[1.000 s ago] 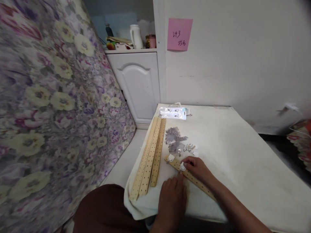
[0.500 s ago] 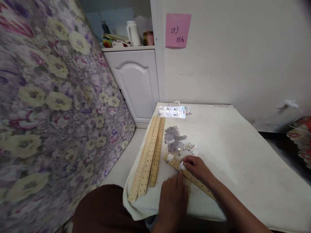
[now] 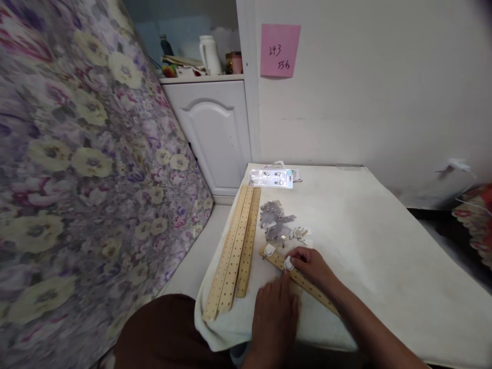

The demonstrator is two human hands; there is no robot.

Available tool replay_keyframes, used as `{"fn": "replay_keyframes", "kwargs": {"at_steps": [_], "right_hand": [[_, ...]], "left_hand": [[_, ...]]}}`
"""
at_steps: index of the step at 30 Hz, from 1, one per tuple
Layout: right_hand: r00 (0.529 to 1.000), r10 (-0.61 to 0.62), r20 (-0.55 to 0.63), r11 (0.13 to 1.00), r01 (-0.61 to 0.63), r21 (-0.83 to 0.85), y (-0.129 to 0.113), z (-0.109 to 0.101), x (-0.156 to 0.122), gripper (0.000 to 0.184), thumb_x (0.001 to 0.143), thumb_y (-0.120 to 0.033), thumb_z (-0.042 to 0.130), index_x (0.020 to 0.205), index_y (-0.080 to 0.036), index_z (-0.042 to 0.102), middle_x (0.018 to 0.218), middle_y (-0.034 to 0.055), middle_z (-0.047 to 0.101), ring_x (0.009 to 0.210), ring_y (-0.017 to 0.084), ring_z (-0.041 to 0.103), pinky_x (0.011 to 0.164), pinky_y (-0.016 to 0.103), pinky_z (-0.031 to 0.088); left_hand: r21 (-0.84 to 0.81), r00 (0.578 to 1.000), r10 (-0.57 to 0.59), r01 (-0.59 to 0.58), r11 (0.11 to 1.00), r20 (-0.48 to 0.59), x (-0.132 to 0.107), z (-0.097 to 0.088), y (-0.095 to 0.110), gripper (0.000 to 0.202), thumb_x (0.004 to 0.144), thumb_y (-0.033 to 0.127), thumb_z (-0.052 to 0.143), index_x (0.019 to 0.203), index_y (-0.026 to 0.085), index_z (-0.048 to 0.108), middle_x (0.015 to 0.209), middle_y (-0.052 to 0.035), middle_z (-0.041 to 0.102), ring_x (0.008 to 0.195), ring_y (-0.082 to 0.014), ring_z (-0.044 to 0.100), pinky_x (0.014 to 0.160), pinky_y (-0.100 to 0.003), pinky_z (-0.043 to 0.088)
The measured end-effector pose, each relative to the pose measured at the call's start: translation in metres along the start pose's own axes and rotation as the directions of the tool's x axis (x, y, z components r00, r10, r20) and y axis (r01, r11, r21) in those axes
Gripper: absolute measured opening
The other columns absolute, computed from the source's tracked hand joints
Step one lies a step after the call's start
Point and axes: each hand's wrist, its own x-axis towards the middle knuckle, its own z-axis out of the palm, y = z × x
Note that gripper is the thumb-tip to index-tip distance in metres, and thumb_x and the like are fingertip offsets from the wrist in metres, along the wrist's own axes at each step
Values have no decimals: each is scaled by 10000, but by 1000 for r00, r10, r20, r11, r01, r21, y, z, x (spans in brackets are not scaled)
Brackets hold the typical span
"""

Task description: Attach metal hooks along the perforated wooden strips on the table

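A narrow wooden strip with rows of holes [image 3: 313,291] lies slantwise on the cloth in front of me. My right hand [image 3: 313,265] pinches a small white card [image 3: 288,263] at the strip, thumb and index finger on its right side. My left hand [image 3: 274,310] rests palm down just below, fingers laid forward and the index fingertip touching the strip's near edge by the card. Another white card [image 3: 269,250] sits on the strip's far left end, with a bit of metal at its lower edge. Any small metal piece between my fingers is too small to make out.
Several longer perforated wooden strips [image 3: 232,251] lie along the left side. Grey cards with metal pieces [image 3: 273,214] and loose white cards [image 3: 302,234] lie beyond my hands. Clear packaging [image 3: 271,178] is at the back edge. A floral curtain [image 3: 92,179] hangs at left.
Almost nothing differs. Both hands stay at the same card on the strip; the whole view has shifted very slightly.
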Motion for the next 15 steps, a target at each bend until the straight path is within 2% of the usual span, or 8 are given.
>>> {"fn": "replay_keyframes", "kwargs": {"at_steps": [9,15], "right_hand": [[1000,7,1,1000,-7,19,0,0,1,148,704,-230,549,742,-171,679,614,-5,624,598,145,540,567,236,392],[1000,-1,17,999,0,52,1,0,0,155,722,-234,535,748,-168,673,623,-6,629,588,137,538,555,229,387]], "left_hand": [[-19,1000,-1,2,1000,18,1,0,1,477,859,212,480,1321,128,398,1008,-94,593,888,-252,524,768,-425,421],[-30,1000,-6,6,1000,16,1,1,0,483,860,212,479,1329,137,387,980,-81,593,864,-240,522,756,-410,415]]}}
